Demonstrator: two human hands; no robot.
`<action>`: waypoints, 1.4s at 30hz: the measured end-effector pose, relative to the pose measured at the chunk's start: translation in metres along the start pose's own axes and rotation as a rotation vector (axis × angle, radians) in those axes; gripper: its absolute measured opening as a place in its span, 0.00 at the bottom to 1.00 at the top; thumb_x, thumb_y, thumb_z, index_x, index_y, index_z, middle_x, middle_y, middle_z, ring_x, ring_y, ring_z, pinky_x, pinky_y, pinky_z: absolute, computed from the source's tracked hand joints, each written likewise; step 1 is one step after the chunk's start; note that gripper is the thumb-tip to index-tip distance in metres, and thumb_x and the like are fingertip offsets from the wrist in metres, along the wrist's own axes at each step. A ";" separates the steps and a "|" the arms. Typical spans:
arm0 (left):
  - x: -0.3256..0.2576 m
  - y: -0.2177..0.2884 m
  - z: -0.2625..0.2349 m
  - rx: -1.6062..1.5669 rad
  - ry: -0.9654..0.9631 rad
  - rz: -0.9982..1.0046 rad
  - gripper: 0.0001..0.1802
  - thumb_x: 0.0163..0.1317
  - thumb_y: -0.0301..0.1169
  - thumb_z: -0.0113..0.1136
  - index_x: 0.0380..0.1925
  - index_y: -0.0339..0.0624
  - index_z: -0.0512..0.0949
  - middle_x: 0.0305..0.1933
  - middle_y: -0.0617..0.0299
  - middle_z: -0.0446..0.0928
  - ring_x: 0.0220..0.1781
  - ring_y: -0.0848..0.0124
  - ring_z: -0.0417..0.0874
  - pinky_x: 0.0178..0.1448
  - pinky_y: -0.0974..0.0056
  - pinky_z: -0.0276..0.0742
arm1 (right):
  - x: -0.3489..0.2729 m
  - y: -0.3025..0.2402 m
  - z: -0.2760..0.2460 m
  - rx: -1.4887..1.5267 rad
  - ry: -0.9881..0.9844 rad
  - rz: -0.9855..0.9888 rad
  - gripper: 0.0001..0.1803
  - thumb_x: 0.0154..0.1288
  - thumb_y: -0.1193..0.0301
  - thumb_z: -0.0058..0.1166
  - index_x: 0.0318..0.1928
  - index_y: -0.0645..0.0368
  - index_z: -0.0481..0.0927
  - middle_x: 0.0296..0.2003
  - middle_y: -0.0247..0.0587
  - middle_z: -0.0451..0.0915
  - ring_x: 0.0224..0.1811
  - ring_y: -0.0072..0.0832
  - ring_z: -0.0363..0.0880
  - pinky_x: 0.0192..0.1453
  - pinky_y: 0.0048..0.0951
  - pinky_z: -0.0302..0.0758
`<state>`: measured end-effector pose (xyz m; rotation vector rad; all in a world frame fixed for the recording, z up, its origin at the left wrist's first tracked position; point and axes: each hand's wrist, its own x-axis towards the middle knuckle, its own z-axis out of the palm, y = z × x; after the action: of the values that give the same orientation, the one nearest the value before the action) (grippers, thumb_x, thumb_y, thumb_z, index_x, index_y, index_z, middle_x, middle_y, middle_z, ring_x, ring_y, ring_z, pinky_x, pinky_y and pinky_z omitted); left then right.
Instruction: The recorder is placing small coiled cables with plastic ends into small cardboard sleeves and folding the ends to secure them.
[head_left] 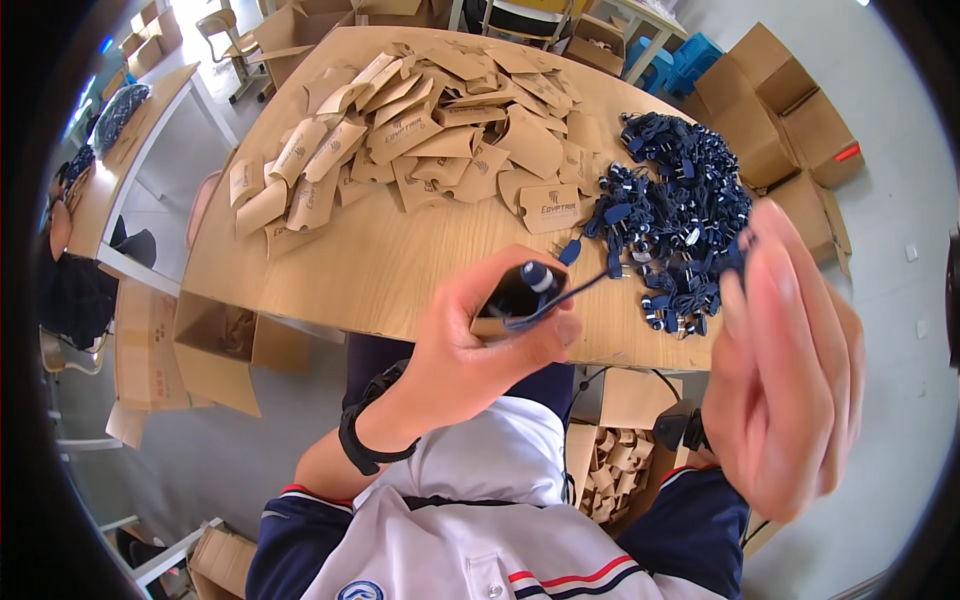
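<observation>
My left hand [500,345] is wrapped round a small brown cardboard pillow box [488,326], its open end facing up. A dark blue earphone piece with a pale ring [540,278] sticks out of that opening. From the box a thin dark cord [590,284] runs up to the right. My right hand [790,380], raised and partly blurred, pinches a dark blue part of these earphones [744,247] between its fingertips. Just beyond, a heap of bundled dark blue corded earphones [680,200] lies on the table's right side.
Many flattish brown pillow boxes [420,130] are piled over the back of the wooden table [380,275]. Below its front edge, a carton of small brown pieces [615,470] stands beside me. Open cartons [775,110] are at the far right, another carton [215,340] at the left.
</observation>
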<state>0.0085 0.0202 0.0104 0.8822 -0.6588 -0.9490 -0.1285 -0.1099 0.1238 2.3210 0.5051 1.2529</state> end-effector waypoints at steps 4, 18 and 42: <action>-0.002 -0.005 0.001 0.279 -0.156 0.200 0.12 0.54 0.26 0.69 0.36 0.37 0.76 0.30 0.63 0.77 0.35 0.75 0.79 0.39 0.69 0.74 | 0.011 0.009 0.034 -0.030 0.057 0.375 0.11 0.54 0.89 0.62 0.40 0.73 0.83 0.35 0.51 0.86 0.34 0.35 0.85 0.39 0.26 0.80; -0.005 -0.012 -0.002 0.205 -0.110 0.017 0.14 0.59 0.30 0.68 0.42 0.36 0.77 0.33 0.66 0.78 0.38 0.81 0.76 0.45 0.73 0.73 | 0.013 0.002 0.030 0.134 0.107 0.322 0.14 0.57 0.92 0.58 0.45 0.82 0.78 0.38 0.61 0.84 0.39 0.37 0.85 0.46 0.28 0.81; -0.007 -0.005 0.001 0.462 -0.266 0.009 0.10 0.56 0.26 0.68 0.35 0.36 0.77 0.30 0.66 0.78 0.32 0.79 0.77 0.39 0.71 0.72 | 0.023 -0.013 0.023 0.520 0.406 0.645 0.17 0.63 0.79 0.55 0.50 0.79 0.77 0.37 0.67 0.82 0.32 0.38 0.85 0.41 0.31 0.83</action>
<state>0.0027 0.0244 0.0063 1.1664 -1.1393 -0.9293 -0.0984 -0.0920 0.1214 2.7867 0.2162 2.1334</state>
